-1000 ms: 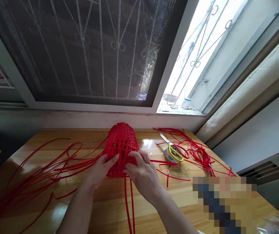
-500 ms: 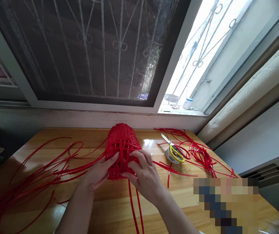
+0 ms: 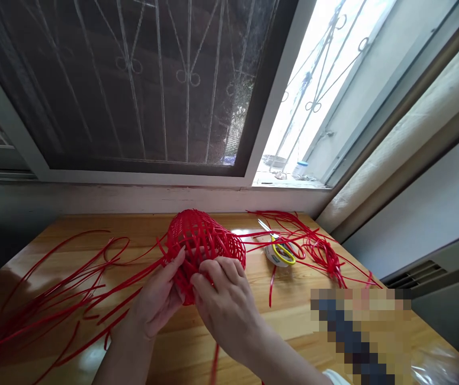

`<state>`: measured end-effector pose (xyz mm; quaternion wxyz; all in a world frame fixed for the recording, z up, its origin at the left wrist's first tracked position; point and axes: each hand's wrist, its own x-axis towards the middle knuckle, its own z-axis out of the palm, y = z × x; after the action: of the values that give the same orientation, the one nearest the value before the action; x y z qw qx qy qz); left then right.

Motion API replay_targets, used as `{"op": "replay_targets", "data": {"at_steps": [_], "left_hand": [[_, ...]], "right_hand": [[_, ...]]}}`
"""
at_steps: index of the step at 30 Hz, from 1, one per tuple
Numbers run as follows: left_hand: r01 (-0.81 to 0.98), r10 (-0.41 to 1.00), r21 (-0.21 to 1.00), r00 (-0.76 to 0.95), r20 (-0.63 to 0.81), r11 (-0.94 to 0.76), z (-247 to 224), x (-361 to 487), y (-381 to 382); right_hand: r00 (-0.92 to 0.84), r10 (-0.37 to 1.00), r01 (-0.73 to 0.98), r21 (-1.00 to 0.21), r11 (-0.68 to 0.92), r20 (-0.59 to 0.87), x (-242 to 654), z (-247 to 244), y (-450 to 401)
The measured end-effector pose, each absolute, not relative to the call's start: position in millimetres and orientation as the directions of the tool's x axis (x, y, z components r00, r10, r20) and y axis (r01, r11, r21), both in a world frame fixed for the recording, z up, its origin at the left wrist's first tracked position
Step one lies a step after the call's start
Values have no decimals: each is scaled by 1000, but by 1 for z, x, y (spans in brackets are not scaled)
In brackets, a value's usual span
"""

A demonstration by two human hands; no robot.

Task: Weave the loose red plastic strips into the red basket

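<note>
1. The red woven basket (image 3: pixel 197 230) lies on the wooden desk (image 3: pixel 289 342), below the large window screen (image 3: pixel 141 96), its near part between the two hands. Flat strips cross openly on its side, leaving gaps.
2. The left hand (image 3: pixel 159 297) holds the basket at its near left, thumb on the weave and fingers curled beneath (the fingertips are partly hidden).
3. The right hand (image 3: pixel 221 291) reaches over the near side of the basket, close beside the left hand. Its fingers are bent and bunched, with their tips against the weave; whether they pinch one strip I cannot tell, since the hand's own back covers the spot.
4. Left of the basket, long red strips (image 3: pixel 133 279) fan out across the desk, some curling into loops and blurring toward the edge of the view.
5. Right of the basket, scissors (image 3: pixel 274 235) with yellow handles rest on a round white object (image 3: pixel 276 260), their blades pointing away from the person.
6. Farther right of the basket is a tangled red bundle (image 3: pixel 327 259), also on the desk.
7. A short red piece (image 3: pixel 271 286) lies to the near right of the basket, apart from it.
8. Beyond the basket and to its right, a small jar (image 3: pixel 300 171) with a blue lid stands on the windowsill (image 3: pixel 289 182).
</note>
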<state>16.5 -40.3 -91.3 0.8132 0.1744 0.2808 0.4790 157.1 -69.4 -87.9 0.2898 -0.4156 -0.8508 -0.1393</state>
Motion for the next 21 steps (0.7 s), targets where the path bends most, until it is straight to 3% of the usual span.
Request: {"op": "replay_targets", "data": {"at_steps": [7, 16, 21], "left_hand": [[-717, 888, 523, 359, -289, 460, -84, 14, -44], [-794, 899, 439, 302, -317, 421, -78, 20, -50], [-822, 916, 427, 263, -302, 377, -77, 18, -50]], "right_hand": [[-347, 469, 715, -95, 693, 812, 156, -115, -74], [-308, 381, 627, -115, 770, 872, 157, -112, -83], [-283, 449, 662, -165, 731, 847, 164, -110, -79]]}}
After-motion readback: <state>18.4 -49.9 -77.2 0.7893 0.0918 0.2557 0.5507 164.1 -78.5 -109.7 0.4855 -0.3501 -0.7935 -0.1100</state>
